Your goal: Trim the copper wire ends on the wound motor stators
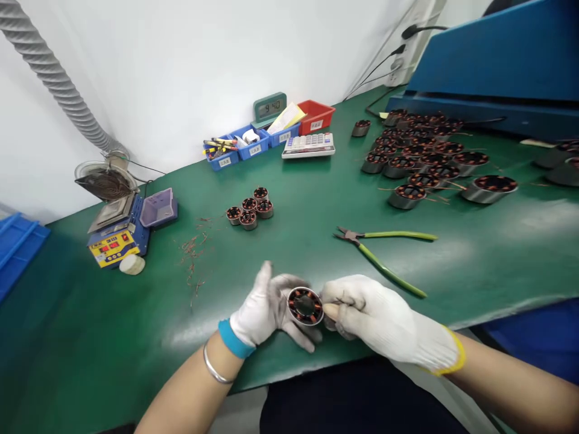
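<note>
My left hand [262, 307], in a white glove with a blue cuff, cradles a round motor stator [304, 306] with copper windings. Its fingers curve behind the metal ring, while the thumb sticks up and away. At the ring's right edge, my right hand [362, 307] in a white glove with a yellow cuff has thumb and fingers pinched together. Whatever lies inside that pinch is hidden. Green-handled cutting pliers [355, 236] lie spread on the green table [289, 253] beyond my right hand. Several smaller stators [248, 218] stand grouped beyond my left hand.
Copper wire scraps [192, 256] lie left of centre. Many stators [420, 157] crowd the right, before a blue machine [488, 60]. A blue device with a yellow panel [113, 247] and a purple tray [158, 209] stand left. Along the wall are blue bins [224, 160], a red bin [316, 117] and a calculator [309, 146].
</note>
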Motion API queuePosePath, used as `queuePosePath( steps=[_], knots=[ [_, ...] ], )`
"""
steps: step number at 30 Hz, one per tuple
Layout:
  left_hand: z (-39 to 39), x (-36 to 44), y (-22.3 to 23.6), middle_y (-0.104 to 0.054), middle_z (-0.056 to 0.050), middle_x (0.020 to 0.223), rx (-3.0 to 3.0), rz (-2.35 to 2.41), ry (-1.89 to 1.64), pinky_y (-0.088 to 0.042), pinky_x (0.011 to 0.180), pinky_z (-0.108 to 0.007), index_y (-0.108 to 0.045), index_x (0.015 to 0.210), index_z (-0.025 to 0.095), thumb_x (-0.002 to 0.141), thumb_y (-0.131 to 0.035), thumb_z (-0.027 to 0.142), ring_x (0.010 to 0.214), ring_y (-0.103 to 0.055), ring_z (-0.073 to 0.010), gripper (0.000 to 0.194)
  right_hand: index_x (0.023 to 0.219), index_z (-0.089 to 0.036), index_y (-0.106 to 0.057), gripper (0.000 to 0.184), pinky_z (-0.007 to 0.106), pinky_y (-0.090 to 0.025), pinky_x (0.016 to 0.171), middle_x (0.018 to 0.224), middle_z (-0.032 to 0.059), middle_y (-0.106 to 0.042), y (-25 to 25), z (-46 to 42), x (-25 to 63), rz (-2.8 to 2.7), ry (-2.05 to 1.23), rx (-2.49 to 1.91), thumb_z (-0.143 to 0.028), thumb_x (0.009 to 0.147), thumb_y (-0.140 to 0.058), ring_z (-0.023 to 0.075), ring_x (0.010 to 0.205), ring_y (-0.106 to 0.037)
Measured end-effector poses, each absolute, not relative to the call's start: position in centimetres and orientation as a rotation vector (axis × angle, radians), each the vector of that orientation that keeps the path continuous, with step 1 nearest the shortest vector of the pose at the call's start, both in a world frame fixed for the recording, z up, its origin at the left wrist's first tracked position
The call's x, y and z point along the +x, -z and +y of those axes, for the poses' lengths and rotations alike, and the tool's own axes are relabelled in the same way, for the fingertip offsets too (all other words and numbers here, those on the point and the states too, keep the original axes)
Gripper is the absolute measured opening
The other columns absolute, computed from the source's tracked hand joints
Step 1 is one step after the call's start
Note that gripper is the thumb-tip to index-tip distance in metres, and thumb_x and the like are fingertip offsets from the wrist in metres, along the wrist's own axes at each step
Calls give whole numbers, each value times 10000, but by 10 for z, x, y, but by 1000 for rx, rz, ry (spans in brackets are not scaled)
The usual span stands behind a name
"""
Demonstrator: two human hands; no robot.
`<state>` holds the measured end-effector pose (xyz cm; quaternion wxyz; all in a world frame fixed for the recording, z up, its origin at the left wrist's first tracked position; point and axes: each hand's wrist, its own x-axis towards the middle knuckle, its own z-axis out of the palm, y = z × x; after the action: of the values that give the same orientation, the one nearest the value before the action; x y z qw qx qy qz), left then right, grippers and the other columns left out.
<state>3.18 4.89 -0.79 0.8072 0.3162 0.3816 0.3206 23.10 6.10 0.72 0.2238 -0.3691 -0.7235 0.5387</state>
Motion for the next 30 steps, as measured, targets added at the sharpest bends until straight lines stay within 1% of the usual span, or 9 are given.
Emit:
queuePosePath(
  steps=[2,5,7,9,13,17,22,27,30],
  knots=[
    [48,30,6,-683,-66,767,752,802,-539,-557,476,-341,-606,1029,142,642,-744,778,513,-670,-220,757,575,-226,-507,361,277,-344,476,507,9,-541,-5,62,231,-1995,-1503,-1049,-500,807,-540,134,470,-455],
    [42,28,-3,-711,-80,992,906,809,-857,-625,729,-368,-658,1011,178,580,-945,467,787,-740,-223,592,598,-238,-475,339,266,-287,428,447,-23,-488,0,61,229,-1618,-1831,-1061,-528,732,-590,116,399,-395],
    [40,28,-8,-687,-103,1195,953,721,-1138,-592,935,-446,-651,794,175,610,-924,492,1040,-713,-280,457,602,-250,-437,329,267,-282,418,387,-61,-412,3,59,227,-1379,-1993,-1003,-518,673,-614,101,352,-331],
    [41,29,-7,-677,-111,1245,888,703,-1309,-571,980,-501,-557,638,171,761,-779,589,1090,-695,-296,489,608,-255,-414,324,271,-302,421,382,-70,-386,4,56,224,-1345,-2048,-973,-516,661,-600,102,346,-328],
    [47,31,8,-730,-95,1077,847,865,-918,-628,767,-461,-656,848,191,843,-670,501,917,-731,-275,310,599,-235,-449,283,261,-312,466,517,-7,-504,-3,57,223,-1938,-1675,-1084,-454,758,-532,132,483,-443],
    [45,31,9,-730,-87,1017,1335,1017,-796,-598,832,-405,-694,1041,188,790,-674,312,932,-709,-247,280,574,-230,-454,275,270,-291,510,534,-15,-478,-11,64,228,-2240,-1255,-1169,-396,783,-519,136,528,-400],
    [36,34,2,-661,-73,894,2227,1266,-970,-555,768,-395,-694,874,189,739,-675,211,805,-637,-218,138,637,-242,-468,256,280,-344,520,542,-12,-526,-2,68,230,-2139,-1426,-1306,-400,835,-428,146,509,-457],
    [33,39,13,-638,-161,1256,2548,1385,-914,-488,1031,-560,-630,804,197,726,-736,306,1217,-584,-362,171,617,-240,-439,313,298,-305,544,581,8,-532,11,67,234,-2454,-982,-1354,-406,881,-410,170,554,-481],
    [34,39,18,-679,-116,1235,2640,1343,-811,-352,1142,-665,-620,834,212,796,-718,309,1283,-559,-363,143,631,-239,-479,318,306,-310,551,591,16,-564,15,63,246,-2600,-810,-1308,-390,908,-435,179,553,-510]
  ],
)
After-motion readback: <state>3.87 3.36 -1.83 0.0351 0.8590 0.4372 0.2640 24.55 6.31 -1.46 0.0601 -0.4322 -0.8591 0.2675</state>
